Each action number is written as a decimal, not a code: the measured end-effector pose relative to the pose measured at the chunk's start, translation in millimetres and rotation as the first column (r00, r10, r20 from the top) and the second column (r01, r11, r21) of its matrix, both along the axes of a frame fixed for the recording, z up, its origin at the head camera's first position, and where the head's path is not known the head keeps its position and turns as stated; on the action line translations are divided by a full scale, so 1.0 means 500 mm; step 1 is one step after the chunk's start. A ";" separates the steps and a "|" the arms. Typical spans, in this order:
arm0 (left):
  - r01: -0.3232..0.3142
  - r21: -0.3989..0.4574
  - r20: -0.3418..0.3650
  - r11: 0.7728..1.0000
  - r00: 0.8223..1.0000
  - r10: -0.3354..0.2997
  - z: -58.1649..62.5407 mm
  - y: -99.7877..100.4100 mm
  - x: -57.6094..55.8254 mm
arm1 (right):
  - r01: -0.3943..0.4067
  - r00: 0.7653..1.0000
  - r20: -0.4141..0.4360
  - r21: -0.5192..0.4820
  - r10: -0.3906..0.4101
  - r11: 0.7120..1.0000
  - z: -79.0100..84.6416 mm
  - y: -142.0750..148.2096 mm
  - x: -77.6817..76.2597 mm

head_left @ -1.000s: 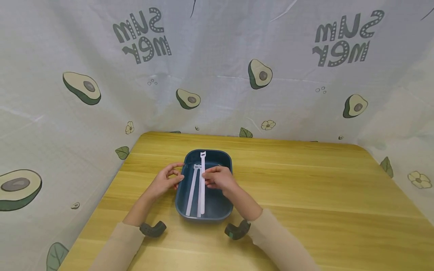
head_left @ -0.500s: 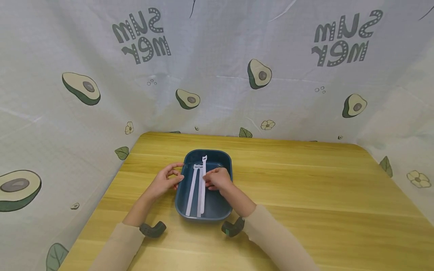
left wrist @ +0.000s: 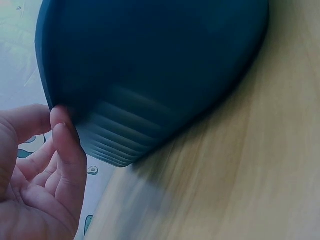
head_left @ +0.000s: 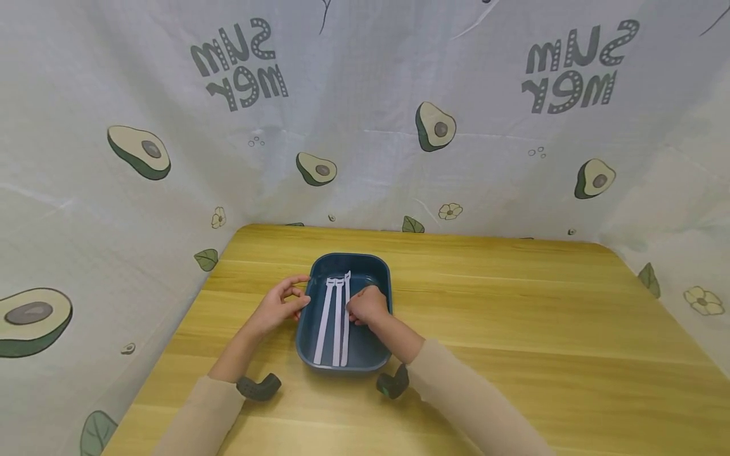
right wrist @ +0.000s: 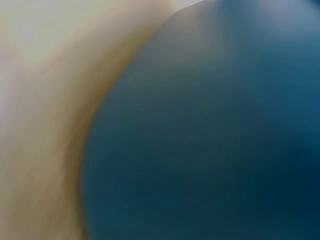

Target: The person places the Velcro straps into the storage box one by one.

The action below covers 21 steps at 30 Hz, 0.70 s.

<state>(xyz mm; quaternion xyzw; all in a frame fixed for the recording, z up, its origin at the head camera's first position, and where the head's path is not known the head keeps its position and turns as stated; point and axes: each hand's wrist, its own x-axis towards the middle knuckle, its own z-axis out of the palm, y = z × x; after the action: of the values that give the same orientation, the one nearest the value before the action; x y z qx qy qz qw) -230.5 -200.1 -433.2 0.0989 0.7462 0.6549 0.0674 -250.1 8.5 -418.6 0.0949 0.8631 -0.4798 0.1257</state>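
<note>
Three white hook-and-loop cable ties lie lengthwise in a dark blue tray: a left tie [head_left: 323, 323], a middle tie [head_left: 338, 324] and a right tie [head_left: 346, 288]. My right hand [head_left: 367, 305] reaches into the tray [head_left: 367, 348] and pinches the right tie near its middle, with the fingertips partly hidden behind the knuckles. The slotted head of that tie is turned edge-on. At the tray's left rim, my left hand [head_left: 278, 305] pinches the edge between thumb and fingers. The left wrist view shows this hand [left wrist: 45, 175] at the rim, beside the tray's ribbed end [left wrist: 120, 130].
The tray stands on a wood-grain table [head_left: 513, 329], left of its middle. A white curtain [head_left: 365, 126] printed with avocados surrounds the table at the back and sides. In the right wrist view, the blurred tray wall [right wrist: 200, 140] fills most of the frame.
My right hand has lowered the right tie into the tray and shifted it slightly right, away from the middle tie. My left hand has stayed at the rim.
</note>
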 end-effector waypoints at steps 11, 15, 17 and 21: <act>-0.017 -0.019 0.009 1.000 1.000 0.017 0.001 -0.001 -0.002 | -0.053 0.992 -0.097 0.230 0.078 0.972 -0.004 -0.005 0.006; -0.017 -0.019 0.008 1.000 1.000 0.017 0.000 -0.001 -0.001 | -0.050 0.990 -0.115 0.281 0.085 0.958 -0.005 -0.007 0.010; -0.014 -0.018 0.009 1.000 1.000 0.015 0.000 -0.001 0.000 | -0.043 0.990 -0.116 0.290 0.079 0.956 -0.005 -0.008 0.012; -0.009 -0.012 0.011 1.000 1.000 0.009 -0.001 0.000 0.002 | -0.037 0.992 -0.108 0.300 0.072 0.953 -0.004 -0.009 0.015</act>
<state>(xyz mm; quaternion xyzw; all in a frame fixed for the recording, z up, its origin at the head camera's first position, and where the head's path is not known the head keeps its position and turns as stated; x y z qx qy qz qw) -229.7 -200.2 -433.7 0.0917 0.7503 0.6511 0.0691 -242.5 4.0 -420.8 0.0604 0.9337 -0.3456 0.0720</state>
